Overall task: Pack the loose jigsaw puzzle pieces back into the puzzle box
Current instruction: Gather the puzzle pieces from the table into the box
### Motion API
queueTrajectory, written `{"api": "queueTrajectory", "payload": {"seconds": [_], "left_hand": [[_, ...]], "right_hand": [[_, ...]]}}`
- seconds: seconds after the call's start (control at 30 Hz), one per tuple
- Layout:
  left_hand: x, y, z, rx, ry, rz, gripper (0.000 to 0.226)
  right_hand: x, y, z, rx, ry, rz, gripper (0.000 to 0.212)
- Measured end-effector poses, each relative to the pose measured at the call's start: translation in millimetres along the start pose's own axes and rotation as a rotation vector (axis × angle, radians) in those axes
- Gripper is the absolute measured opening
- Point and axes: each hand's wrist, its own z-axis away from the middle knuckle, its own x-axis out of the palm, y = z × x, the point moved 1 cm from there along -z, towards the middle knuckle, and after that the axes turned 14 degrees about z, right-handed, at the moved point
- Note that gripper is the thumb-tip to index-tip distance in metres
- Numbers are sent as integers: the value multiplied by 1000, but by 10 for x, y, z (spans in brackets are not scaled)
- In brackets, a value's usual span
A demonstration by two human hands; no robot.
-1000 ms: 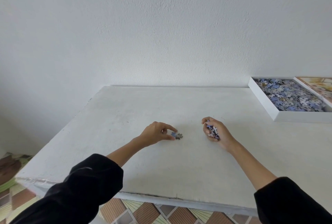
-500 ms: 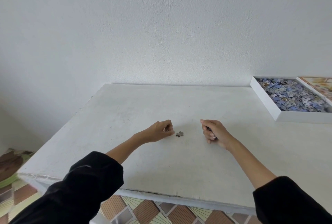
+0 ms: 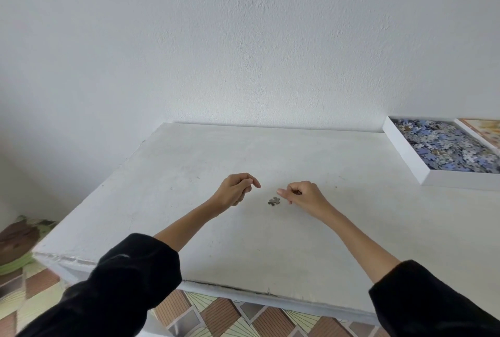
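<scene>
Facing: I have a plain white plastered wall ahead, and it fills the upper half of my view.
Counter: the white counter (image 3: 189,174) butts against that wall; its top is scuffed and its near edge chipped.
Floor: patterned tiles (image 3: 216,315) in brown, grey and pale green show under the near edge. A brown and green bundle (image 3: 19,244) lies low at the left; I cannot tell what it is.
Puzzle box (image 3: 405,158): it sits at the far right of the counter, back by the wall, open and white-walled, cut off by the frame. Its visible side wall runs from the wall towards me, slanting right.
Boxed pieces (image 3: 446,147): a heap of blue, grey and white ones fills it.
Printed panel (image 3: 484,131): an orange-toned picture lies just beyond the box's far rim.
Loose piece (image 3: 274,201): it lies flat on the counter between the two hands, grey side up, touching neither. Its long axis runs roughly left to right, its right end tipped slightly away from me.
Left hand (image 3: 235,190): the grip is closed and empty, fingers curled in, forefinger bent over the thumb.
Right hand (image 3: 303,194): the grip is fisted around the clutched pieces (image 3: 297,192), a dark fleck between the fingers. Its thumb tip points left, just beside the loose piece.
Sleeves: both are black, pushed up the forearms.
</scene>
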Motion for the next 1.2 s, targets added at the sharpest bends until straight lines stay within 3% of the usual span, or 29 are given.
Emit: {"api": "queueTrajectory", "payload": {"seconds": [0.07,0.17,0.3,0.5,0.6,0.87,1.1,1.2], "left_hand": [[9,-19,30,9,9,-11,31],[20,-51,74,23,-13,-86,29],[34,-75,107,42,-25,-139,26],[44,-64,92,69,-26,-174,25],[49,-66,69,84,-30,-222,25],[41,-78,62,116,-39,-253,25],[36,-67,56,150,-21,-201,26],[78,-83,35,167,-3,-185,27]], "right_hand": [[40,-15,-23,-48,21,135,28],[68,-41,-11,-90,6,261,32],[67,-44,-19,-76,30,235,21],[23,-77,-64,-48,-161,284,24],[11,-76,-43,-69,-175,265,21],[78,-87,106,-159,29,297,9],[79,-48,143,-173,307,144,30],[41,-49,175,-178,313,71,33]]}}
